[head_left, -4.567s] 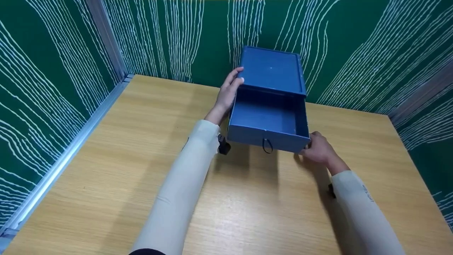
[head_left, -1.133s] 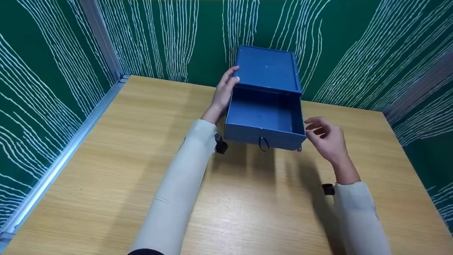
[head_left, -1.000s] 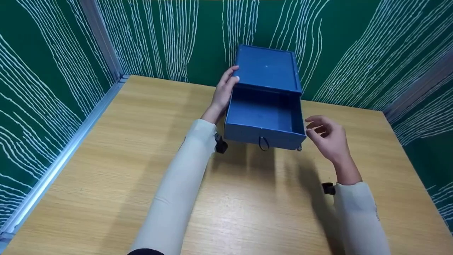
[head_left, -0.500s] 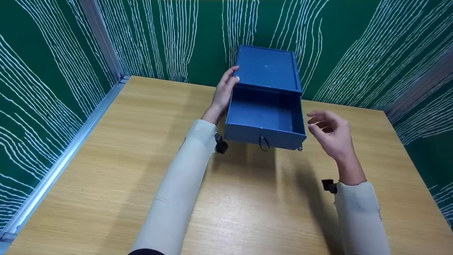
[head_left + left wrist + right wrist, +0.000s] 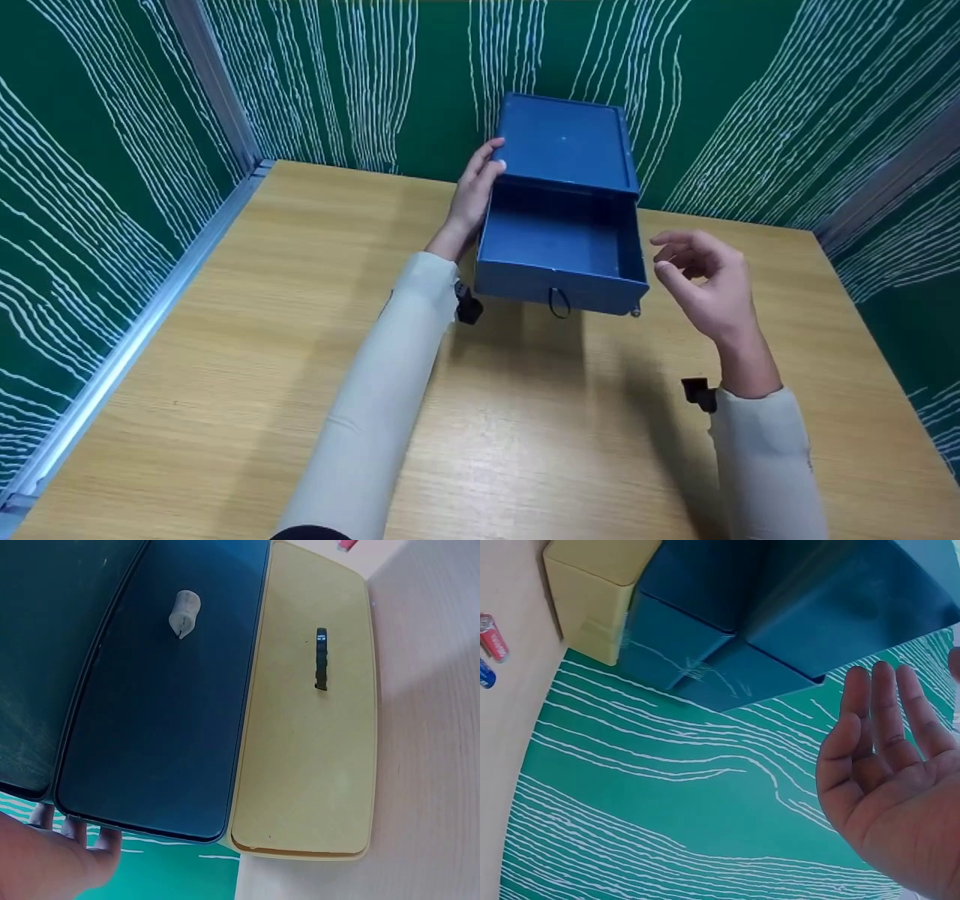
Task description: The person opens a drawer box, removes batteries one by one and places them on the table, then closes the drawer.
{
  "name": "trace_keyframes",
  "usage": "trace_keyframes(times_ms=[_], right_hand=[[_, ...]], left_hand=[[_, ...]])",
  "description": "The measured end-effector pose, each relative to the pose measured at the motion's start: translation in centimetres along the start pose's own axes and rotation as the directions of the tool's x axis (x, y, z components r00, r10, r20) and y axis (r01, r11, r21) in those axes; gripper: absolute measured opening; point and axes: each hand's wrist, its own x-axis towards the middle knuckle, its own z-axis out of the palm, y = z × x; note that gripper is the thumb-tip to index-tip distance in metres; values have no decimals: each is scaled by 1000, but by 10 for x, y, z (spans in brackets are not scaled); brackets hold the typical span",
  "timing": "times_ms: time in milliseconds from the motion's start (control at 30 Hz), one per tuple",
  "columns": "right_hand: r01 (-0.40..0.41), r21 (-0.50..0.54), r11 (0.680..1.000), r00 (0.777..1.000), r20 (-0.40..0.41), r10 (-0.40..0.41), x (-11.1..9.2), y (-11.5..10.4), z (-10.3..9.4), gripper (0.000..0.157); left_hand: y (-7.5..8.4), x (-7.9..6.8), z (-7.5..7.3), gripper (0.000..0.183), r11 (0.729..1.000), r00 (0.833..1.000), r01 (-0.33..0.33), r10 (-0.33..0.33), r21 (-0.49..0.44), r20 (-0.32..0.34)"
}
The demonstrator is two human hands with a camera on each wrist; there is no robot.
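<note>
A stacked drawer unit [image 5: 566,142] with a blue top stands near the back wall. Its top blue drawer [image 5: 517,277] is pulled out, nothing visible inside, and a dark loop pull hangs on the front. My left hand [image 5: 472,195] rests along the unit's left side, fingertips at the top edge. The left wrist view shows a closed dark blue drawer [image 5: 150,720] with a pale knob [image 5: 184,613], and a yellow drawer [image 5: 300,757] with a black pull. My right hand [image 5: 709,281] hovers right of the pulled-out drawer, apart from it, fingers loosely bent and holding nothing.
The wooden table [image 5: 225,360] spreads in front and to both sides. Green walls [image 5: 450,75] with white wavy lines enclose it. In the right wrist view, a red can [image 5: 493,637] and a blue can [image 5: 486,675] lie at the left edge.
Earlier my right hand was at the lower right corner of the pulled-out drawer; it has since come up and away to the right. The left hand and the drawer stay put.
</note>
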Motion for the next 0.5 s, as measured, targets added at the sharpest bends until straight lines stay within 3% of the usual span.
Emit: trace_keyframes(times_ms=[200, 500], right_hand=[[17, 23, 1000, 1000, -2, -17, -2, -11, -3, 23], [102, 22, 995, 994, -32, -101, -12, -57, 0, 19]], left_hand=[[1, 1, 0, 41, 1000, 1000, 1, -1, 8, -12], [1, 1, -1, 41, 1000, 1000, 6, -6, 22, -8]])
